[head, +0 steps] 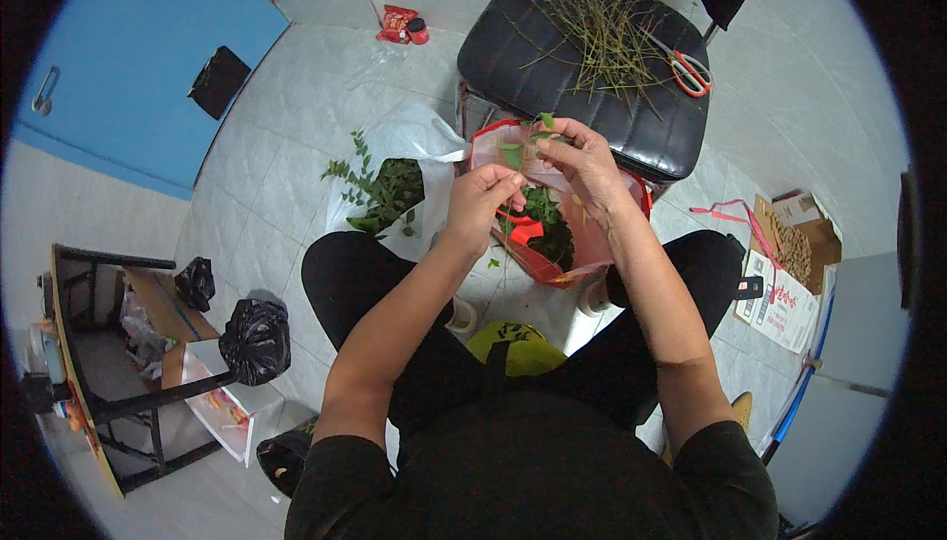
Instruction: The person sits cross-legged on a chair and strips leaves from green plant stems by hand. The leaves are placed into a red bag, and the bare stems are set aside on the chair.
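Observation:
Over an open red bag (601,250), my left hand (481,206) pinches a thin stem between thumb and fingertips. My right hand (581,154) grips the upper part of what looks like the same leafy sprig (512,155), whose green leaves show between the hands. Loose green leaves (544,203) lie inside the red bag, partly hidden by my hands. To the left stands a white plastic bag (399,129) filled with leafy branches (403,189). Bare thin stems (603,37) are heaped on a black padded chair (492,48), beside red-and-white-handled scissors (689,74).
A yellow-green object (518,344) sits between my legs. At right is an open cardboard box of peanut-like items (795,255). A black-framed table (111,410) with a knotted black plastic bag (255,340) stands at left. A red packet (398,22) lies near the wall.

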The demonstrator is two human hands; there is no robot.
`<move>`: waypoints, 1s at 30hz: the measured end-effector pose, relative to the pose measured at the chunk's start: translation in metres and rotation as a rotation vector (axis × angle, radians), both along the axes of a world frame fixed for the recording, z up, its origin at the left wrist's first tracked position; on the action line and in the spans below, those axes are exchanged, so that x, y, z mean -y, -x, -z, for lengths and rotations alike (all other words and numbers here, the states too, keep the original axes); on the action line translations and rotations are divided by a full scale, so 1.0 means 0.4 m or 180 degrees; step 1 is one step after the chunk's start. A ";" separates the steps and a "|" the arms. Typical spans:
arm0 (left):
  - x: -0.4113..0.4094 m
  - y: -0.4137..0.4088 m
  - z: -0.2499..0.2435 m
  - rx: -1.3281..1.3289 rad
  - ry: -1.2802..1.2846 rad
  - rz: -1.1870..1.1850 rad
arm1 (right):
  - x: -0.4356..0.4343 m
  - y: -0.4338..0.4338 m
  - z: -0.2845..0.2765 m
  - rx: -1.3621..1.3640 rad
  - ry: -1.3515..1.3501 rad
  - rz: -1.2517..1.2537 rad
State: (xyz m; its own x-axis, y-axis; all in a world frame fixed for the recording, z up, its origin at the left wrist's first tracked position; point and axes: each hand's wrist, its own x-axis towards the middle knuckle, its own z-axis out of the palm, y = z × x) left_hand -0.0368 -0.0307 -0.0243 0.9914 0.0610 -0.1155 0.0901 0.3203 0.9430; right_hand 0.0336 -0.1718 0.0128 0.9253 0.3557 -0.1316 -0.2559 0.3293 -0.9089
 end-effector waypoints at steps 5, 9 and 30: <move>0.000 0.002 0.008 0.0079 0.0123 0.0217 | 0.006 -0.013 0.023 0.0552 0.0815 0.0116; -0.002 0.003 0.007 0.0162 0.0130 0.0248 | 0.058 -0.068 0.003 0.0511 0.1040 0.0868; 0.020 0.007 0.008 -0.0038 -0.0798 -0.0147 | -0.017 0.047 -0.006 0.2806 0.2895 0.0131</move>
